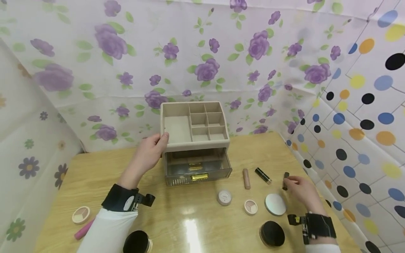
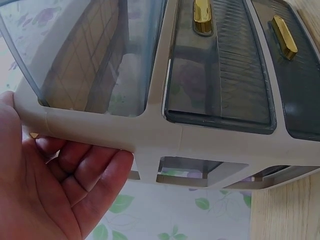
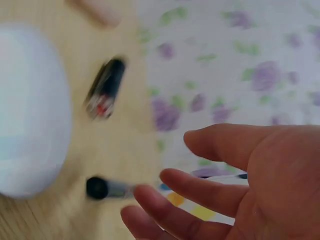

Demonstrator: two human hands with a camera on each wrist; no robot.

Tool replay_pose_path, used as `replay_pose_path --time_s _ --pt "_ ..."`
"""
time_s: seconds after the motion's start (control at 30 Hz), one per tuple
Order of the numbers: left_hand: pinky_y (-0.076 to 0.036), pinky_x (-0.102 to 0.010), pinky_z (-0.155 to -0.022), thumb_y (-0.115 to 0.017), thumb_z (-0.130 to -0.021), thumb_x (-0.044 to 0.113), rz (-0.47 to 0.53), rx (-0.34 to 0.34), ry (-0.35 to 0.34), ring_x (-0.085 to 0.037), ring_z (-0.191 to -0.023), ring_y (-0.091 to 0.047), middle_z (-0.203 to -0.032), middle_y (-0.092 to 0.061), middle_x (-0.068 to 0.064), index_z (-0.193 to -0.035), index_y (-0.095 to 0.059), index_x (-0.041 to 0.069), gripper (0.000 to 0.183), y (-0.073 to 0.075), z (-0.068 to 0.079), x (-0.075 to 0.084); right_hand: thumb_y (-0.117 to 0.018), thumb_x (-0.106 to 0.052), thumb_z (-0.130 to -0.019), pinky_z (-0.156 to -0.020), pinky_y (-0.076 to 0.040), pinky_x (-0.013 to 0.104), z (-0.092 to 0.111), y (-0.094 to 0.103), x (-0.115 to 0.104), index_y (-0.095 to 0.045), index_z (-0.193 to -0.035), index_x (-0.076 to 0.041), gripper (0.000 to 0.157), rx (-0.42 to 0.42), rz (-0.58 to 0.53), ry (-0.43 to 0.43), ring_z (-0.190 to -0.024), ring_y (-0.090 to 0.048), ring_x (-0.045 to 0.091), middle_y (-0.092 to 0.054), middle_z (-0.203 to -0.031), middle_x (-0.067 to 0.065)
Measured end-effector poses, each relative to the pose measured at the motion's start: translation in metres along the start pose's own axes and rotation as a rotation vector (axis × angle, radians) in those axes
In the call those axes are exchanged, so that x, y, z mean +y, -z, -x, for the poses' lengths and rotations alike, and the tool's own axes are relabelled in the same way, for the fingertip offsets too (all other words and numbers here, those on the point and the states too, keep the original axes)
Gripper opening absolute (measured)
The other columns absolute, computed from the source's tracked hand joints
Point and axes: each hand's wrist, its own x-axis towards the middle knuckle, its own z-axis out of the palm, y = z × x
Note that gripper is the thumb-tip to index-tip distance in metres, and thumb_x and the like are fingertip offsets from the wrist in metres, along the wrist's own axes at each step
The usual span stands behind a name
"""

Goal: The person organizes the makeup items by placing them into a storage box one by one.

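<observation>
A beige makeup organizer point(image 1: 194, 144) stands at the back of the table, its compartmented top bare and a smoky clear drawer point(image 1: 198, 172) with a gold handle pulled out. My left hand point(image 1: 148, 151) grips its left side, thumb over the top rim; in the left wrist view the fingers point(image 2: 92, 175) curl against the side frame. At the right, my right hand point(image 1: 300, 189) reaches over a small dark-capped tube point(image 1: 285, 181). In the right wrist view its fingers are spread near that tube point(image 3: 110, 189), with no grip on it visible.
Near the right hand lie a black tube point(image 1: 263, 175), a pinkish tube point(image 1: 246, 179), a white round compact point(image 1: 275, 204), a three-colour palette point(image 1: 250, 207), a small round jar point(image 1: 224, 198) and a black-lidded jar point(image 1: 272, 233). Another palette point(image 1: 81, 214), a pink tube point(image 1: 84, 230) and a black-lidded jar point(image 1: 136, 241) lie left.
</observation>
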Motion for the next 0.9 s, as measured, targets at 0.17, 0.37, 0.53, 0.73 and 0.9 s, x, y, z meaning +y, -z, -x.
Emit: replay_pose_path --time_s 0.17,0.37,0.53,0.73,0.9 --pt "-0.038 -0.037 -0.047 -0.032 -0.102 0.063 0.011 0.004 -0.015 -0.027 -0.05 -0.043 -0.061 -0.047 -0.009 -0.079 -0.05 0.01 0.061 -0.001 0.0 0.003 -0.046 -0.049 -0.101 -0.091 -0.044 0.064 -0.031 0.0 0.013 -0.035 -0.141 0.013 0.074 -0.017 0.106 -0.054 -0.117 -0.044 0.055 -0.042 -0.135 0.041" --pt "-0.04 -0.038 -0.05 -0.031 -0.103 0.062 0.033 0.002 -0.006 -0.028 -0.054 -0.045 -0.066 -0.05 -0.012 -0.079 -0.047 0.009 0.061 -0.002 0.001 0.002 -0.052 -0.041 -0.098 -0.076 -0.049 0.049 -0.05 -0.008 0.018 -0.041 -0.128 0.019 0.068 -0.003 0.098 -0.067 -0.094 -0.055 0.043 -0.052 -0.115 0.038" --pt "-0.04 -0.038 -0.05 -0.034 -0.103 0.061 0.056 0.013 -0.001 -0.029 -0.057 -0.047 -0.071 -0.054 -0.015 -0.078 -0.047 0.008 0.06 -0.003 0.002 -0.001 -0.06 -0.032 -0.092 -0.06 -0.039 0.038 -0.054 -0.014 0.025 -0.06 -0.076 0.0 0.035 0.041 0.158 -0.032 -0.066 -0.05 0.028 -0.055 -0.071 0.013" --pt "-0.043 -0.038 -0.053 -0.039 -0.102 0.059 0.079 0.045 0.001 -0.028 -0.063 -0.052 -0.074 -0.057 -0.012 -0.079 -0.05 0.008 0.058 -0.005 0.001 -0.005 -0.06 -0.04 -0.094 -0.06 -0.037 0.037 -0.057 -0.016 0.035 -0.057 -0.076 -0.004 0.041 0.05 0.166 -0.004 -0.065 -0.049 0.025 -0.051 -0.069 0.007" --pt "-0.043 -0.037 -0.052 -0.043 -0.103 0.056 0.109 0.086 -0.008 -0.028 -0.061 -0.05 -0.071 -0.056 -0.013 -0.075 -0.051 0.007 0.056 -0.009 0.0 -0.005 -0.05 -0.048 -0.098 -0.062 -0.037 0.039 -0.063 -0.015 0.036 -0.056 -0.078 -0.004 0.048 0.034 0.205 -0.026 -0.067 -0.049 0.027 -0.052 -0.072 0.01"
